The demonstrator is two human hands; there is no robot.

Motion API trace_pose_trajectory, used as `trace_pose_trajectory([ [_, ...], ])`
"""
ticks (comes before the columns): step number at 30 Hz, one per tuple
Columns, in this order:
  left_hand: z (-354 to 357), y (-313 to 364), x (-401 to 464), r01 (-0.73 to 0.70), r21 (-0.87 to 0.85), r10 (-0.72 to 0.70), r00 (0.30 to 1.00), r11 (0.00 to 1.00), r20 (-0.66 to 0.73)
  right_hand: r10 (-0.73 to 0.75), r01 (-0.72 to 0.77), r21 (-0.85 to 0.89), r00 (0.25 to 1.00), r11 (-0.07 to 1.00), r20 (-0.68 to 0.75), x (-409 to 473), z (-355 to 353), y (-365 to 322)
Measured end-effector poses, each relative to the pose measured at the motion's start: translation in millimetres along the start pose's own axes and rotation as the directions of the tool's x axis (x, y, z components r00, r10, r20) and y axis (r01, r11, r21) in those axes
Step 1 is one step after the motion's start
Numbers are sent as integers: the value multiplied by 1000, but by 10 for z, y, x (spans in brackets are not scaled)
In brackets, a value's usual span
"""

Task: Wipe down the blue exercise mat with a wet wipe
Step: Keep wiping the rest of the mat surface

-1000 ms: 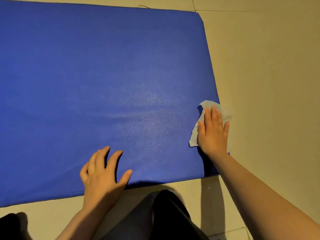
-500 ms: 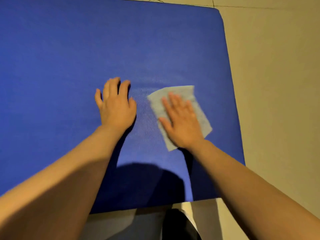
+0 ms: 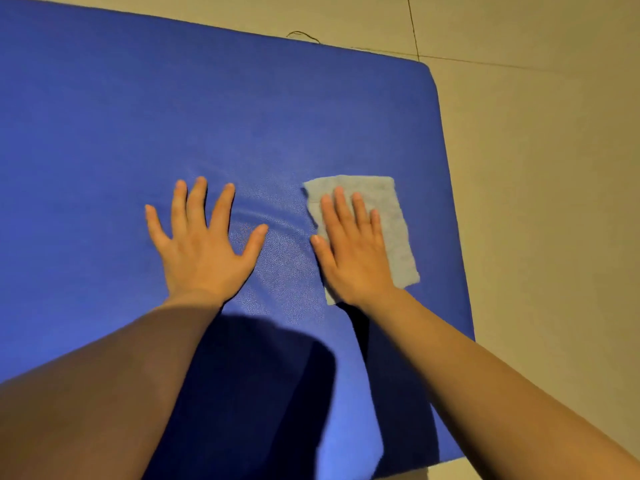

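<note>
Near the right edge of blue padded exercise mat [image 3: 242,116], my right hand [image 3: 353,251] presses grey wet wipe [image 3: 391,216] flat; left hand [image 3: 204,244] splayed, holding nothing; unwiped mat stretches left.

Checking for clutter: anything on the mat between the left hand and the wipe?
Nothing. In the head view, only bare, slightly rippled blue mat separates the left hand from the wet wipe, which lies under the right hand.
</note>
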State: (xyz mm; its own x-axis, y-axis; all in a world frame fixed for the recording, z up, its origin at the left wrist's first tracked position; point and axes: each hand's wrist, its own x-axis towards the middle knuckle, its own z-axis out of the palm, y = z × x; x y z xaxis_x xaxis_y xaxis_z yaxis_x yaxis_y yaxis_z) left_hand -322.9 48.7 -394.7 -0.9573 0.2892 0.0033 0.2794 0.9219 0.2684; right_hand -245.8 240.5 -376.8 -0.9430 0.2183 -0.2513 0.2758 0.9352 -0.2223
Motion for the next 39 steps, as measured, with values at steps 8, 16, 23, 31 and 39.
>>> trace_pose_trajectory([
  [8,16,17,8,-4,41,7,999,999,-51,136,-134,38,988,990,-69,816,-322,498],
  [16,89,8,-10,-22,96,38,986,995,-163,390,-386,63,918,920,-78,1362,-507,553],
  [23,145,-8,14,-58,178,106,956,982,-273,-262,264,-21,962,964,75,1566,-356,-428],
  [31,64,25,26,-41,152,67,984,988,-168,270,-270,13,962,963,-35,2044,-806,915],
  [39,4,13,68,1,106,-1,1000,994,0,313,-309,64,948,949,-64,2380,-704,195],
])
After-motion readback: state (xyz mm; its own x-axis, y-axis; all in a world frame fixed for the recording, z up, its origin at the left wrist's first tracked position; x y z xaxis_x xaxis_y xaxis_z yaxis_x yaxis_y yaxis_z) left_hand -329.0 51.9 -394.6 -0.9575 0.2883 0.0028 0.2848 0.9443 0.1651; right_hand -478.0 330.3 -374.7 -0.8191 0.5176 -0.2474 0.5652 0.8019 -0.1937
